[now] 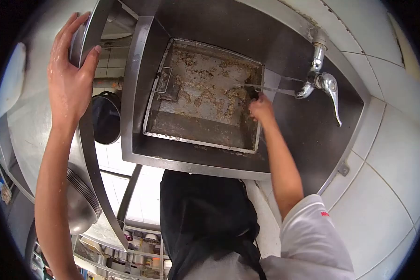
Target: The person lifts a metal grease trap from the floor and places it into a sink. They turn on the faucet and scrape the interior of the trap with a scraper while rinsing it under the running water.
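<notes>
Tray, metal, grime-crusted, lying in a steel sink; tap, stream running into the tray. Right hand, fingers curled at the tray's tap-side wall, grip impossible to tell; left hand, loosely spread, thumb apart, resting across a steel counter's edge.

Tray lies in the sink, tap to its right
</notes>
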A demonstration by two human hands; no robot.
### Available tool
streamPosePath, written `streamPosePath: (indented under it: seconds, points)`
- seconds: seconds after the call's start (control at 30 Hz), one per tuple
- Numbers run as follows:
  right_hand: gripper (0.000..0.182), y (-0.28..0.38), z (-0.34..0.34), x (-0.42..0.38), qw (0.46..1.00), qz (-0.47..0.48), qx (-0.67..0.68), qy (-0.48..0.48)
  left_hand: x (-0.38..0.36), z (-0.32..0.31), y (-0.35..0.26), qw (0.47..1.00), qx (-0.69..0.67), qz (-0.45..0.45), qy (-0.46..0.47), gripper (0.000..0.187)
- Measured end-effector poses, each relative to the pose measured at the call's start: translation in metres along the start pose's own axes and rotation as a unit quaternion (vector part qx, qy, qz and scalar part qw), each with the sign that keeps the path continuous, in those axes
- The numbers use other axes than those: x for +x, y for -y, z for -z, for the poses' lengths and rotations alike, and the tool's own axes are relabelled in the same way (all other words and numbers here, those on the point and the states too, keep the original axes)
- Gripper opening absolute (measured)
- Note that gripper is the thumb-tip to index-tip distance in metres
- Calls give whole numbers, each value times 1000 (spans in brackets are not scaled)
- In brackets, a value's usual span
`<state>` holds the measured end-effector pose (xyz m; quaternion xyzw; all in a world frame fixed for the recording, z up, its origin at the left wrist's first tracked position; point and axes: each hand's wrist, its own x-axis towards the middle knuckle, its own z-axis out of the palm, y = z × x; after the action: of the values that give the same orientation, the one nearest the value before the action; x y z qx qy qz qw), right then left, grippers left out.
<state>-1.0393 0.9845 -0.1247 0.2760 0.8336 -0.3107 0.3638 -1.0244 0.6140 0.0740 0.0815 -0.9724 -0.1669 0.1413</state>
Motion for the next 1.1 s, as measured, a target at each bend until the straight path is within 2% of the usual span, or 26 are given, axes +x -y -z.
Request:
streamPosePath:
  seconds: [0.07, 0.1, 0.17, 0.23, 0.27, 0.3, 0.33, 0.37, 0.43, 0.67, 0.73, 0.77, 0.8, 0.83, 0.87, 0.9, 0.93, 1.07, 1.1]
  points:
    - [45, 21, 27, 7, 980, 20, -192, 53, 1, 0, 1, 1000, -1, 4, -9, 41]
    - [45, 24, 33, 19, 979, 23, -197, 53, 1, 0, 3, 1000, -2, -7, -1, 43]
    - [38, 28, 40, 54, 923, 141, -357, -4, 2, 2, 4, 1000, -1, -9, 6, 45]
    - [22, 30, 54, 94, 844, 276, -459, 39, 3, 2, -5, 998, -46, -31, -6, 45]
    - [22, 46, 57, 102, 840, 278, -463, 44, 2, 3, -14, 999, -43, -24, -5, 45]
    - [17, 70, 63, 105, 735, 314, -592, 106, 3, 4, -27, 999, -20, 26, -12, 46]
    - [18, 85, 65, 107, 606, 339, -701, 162, 3, 6, -36, 997, 2, 74, -19, 47]
    - [18, 88, 59, 109, 603, 340, -703, 162, 2, 10, -43, 997, 2, 78, -21, 47]
    - [21, 92, 44, 111, 751, 187, -626, 97, -1, 17, -51, 998, 35, 45, 2, 47]
    - [20, 99, 10, 85, 743, 157, -647, 70, 0, 15, -46, 999, 13, 24, 20, 47]
    - [22, 102, 14, 78, 826, 159, -537, -59, 6, 12, -58, 994, 35, 101, 24, 46]
    - [22, 93, 15, 87, 827, 155, -537, -59, 4, 11, -57, 994, 33, 100, 26, 46]
    - [24, 85, 13, 103, 749, 158, -640, 69, 1, 11, -54, 997, 27, 73, 15, 46]
    - [26, 86, 11, 105, 645, 157, -722, 196, 0, 12, -51, 999, 24, 47, 4, 46]
    - [26, 82, 12, 103, 646, 158, -721, 197, 0, 14, -50, 999, 25, 46, 5, 46]
    - [27, 73, 14, 99, 753, 210, -617, 89, 1, 15, -49, 999, 19, 42, 13, 46]
    - [28, 66, 20, 88, 833, 252, -493, -22, 1, 16, -48, 999, 12, 39, 20, 47]
    - [30, 62, 73, 14, 845, 258, -467, -36, 2, 11, -42, 999, -12, 38, -9, 47]
    - [31, 61, 84, -16, 870, 250, -423, -40, 2, 12, -42, 999, -10, 40, -8, 47]
